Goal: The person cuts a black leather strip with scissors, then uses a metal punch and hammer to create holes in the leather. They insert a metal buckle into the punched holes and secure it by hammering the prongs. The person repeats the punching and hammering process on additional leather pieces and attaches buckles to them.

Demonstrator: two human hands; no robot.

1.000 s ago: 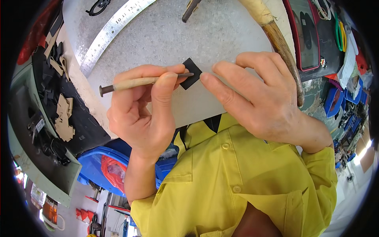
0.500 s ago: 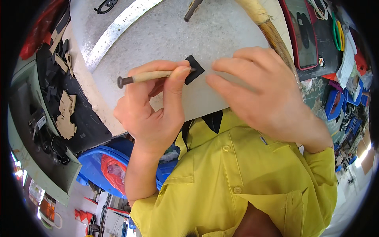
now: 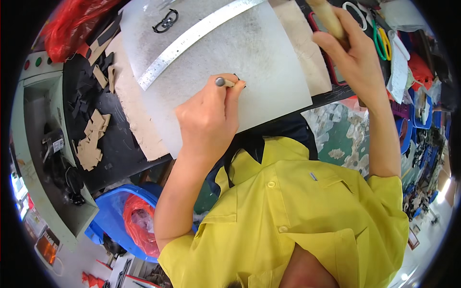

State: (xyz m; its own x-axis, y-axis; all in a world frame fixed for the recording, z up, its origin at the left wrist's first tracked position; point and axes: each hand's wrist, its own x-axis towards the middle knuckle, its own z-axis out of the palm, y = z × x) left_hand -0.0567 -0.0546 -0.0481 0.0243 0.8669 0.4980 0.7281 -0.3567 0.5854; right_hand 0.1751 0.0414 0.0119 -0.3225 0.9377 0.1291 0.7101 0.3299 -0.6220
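On the pale grey board (image 3: 273,62), my left hand (image 3: 206,115) pinches a slim punch with a wooden shaft (image 3: 228,83). The punch stands nearly upright, its round metal top toward me. Beneath the fingertips, only dark edges of a small black piece (image 3: 236,76) show; the punch's tip is hidden. My right hand (image 3: 355,57) is raised at the upper right, wrapped round a thick wooden stick (image 3: 330,19). The stick's far end runs out of view at the top edge.
A steel ruler (image 3: 192,38) lies across the board, with a black looped item (image 3: 165,21) beyond it. Beige scraps (image 3: 91,144) and black strips (image 3: 84,93) lie at left. A blue bin (image 3: 110,216) stands below. Green and yellow handles (image 3: 384,43) are at right.
My right hand has taken up the wooden stick and lifted it to the upper right. The punch has swung from slanting to nearly upright over the black piece. The whole view has shifted.
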